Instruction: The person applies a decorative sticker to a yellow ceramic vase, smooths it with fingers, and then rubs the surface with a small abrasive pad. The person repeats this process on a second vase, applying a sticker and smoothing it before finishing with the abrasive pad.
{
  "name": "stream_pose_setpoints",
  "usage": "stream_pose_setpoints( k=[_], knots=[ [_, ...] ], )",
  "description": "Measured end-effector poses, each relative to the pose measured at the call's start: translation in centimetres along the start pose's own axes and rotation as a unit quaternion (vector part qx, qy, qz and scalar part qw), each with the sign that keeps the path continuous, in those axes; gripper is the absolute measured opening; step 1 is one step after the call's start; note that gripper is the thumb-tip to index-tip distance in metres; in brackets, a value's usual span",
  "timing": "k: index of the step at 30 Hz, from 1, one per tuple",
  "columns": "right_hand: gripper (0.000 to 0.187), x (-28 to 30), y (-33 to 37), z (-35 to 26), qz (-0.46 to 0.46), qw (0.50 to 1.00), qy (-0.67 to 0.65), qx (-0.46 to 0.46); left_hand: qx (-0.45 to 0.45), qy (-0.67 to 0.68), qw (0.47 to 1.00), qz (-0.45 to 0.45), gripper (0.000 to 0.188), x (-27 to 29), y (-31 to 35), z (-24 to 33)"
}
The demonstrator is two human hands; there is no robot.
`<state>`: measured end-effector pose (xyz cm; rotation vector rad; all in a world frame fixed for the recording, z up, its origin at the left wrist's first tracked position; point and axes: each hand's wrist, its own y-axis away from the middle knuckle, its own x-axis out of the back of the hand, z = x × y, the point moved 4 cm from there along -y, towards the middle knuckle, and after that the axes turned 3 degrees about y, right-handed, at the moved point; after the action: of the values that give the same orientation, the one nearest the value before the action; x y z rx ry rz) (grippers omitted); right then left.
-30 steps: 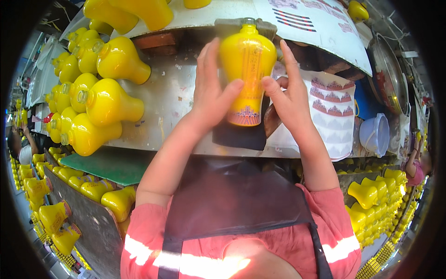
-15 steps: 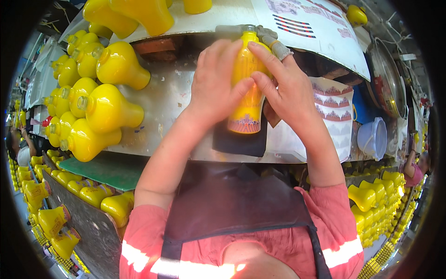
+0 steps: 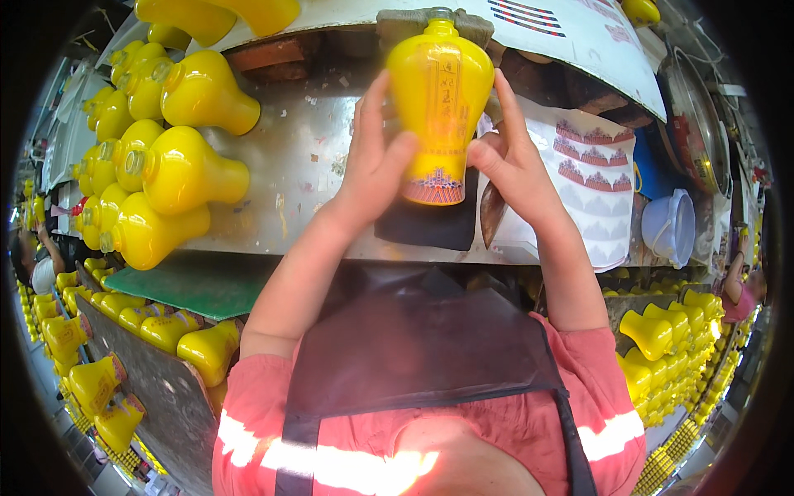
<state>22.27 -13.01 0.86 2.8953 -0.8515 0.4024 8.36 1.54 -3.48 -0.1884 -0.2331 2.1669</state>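
A glossy yellow bottle [image 3: 442, 78] with a clear glass neck lies in front of me, its neck end on a grey padded rest [image 3: 395, 30]. A lettered decal panel runs down its front, and a patterned band circles its foot. My left hand [image 3: 372, 161] is along the bottle's left side, thumb near the narrow lower part and slightly blurred. On the other side, my right hand [image 3: 521, 157] has its fingers at the shoulder and its thumb by the waist. Below the foot lies a black cloth [image 3: 426, 227]. A brown flat piece [image 3: 494, 217] sits near my right wrist.
Several yellow bottles [image 3: 198, 174] lie on the metal table at left. Decal sheets [image 3: 595, 202] and a small pale bucket [image 3: 668, 230] are at right. A brick [image 3: 269, 53] sits under the raised white board [image 3: 579, 54]. Other people are at both far sides.
My hands have moved apart from the bottle's front to its two sides, uncovering the decal panel. The bottle appears higher in the picture, and the whole view has shifted slightly.
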Motion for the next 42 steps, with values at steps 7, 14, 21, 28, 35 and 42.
stream_pose_setpoints(
  k=[7,14,21,28,35,42],
  knots=[
    [0.096,-1.0,0.0,-0.4,0.046,0.997,0.056,-0.015,0.000,0.003,1.000,0.016,0.087,-0.4,0.1,0.1],
    [0.099,-0.8,0.2,-0.4,0.035,0.998,0.055,-0.018,0.004,0.063,0.998,0.004,0.089,-0.4,0.0,0.3],
    [0.102,-0.9,0.2,-0.3,0.028,0.998,0.050,-0.010,0.008,0.084,0.996,-0.003,0.089,-0.4,-0.1,0.6],
    [0.099,-0.8,0.5,0.5,0.022,0.999,0.041,-0.006,0.012,0.101,0.995,-0.002,0.090,-0.5,0.0,0.8],
    [0.059,1.4,-0.6,0.0,0.103,0.986,-0.043,-0.126,0.060,0.099,0.993,0.007,0.096,-0.7,0.0,1.8],
    [0.014,2.9,-1.7,-5.3,0.035,0.997,-0.044,0.060,0.062,0.051,0.996,0.037,0.103,-1.3,-0.4,2.3]
  ],
)
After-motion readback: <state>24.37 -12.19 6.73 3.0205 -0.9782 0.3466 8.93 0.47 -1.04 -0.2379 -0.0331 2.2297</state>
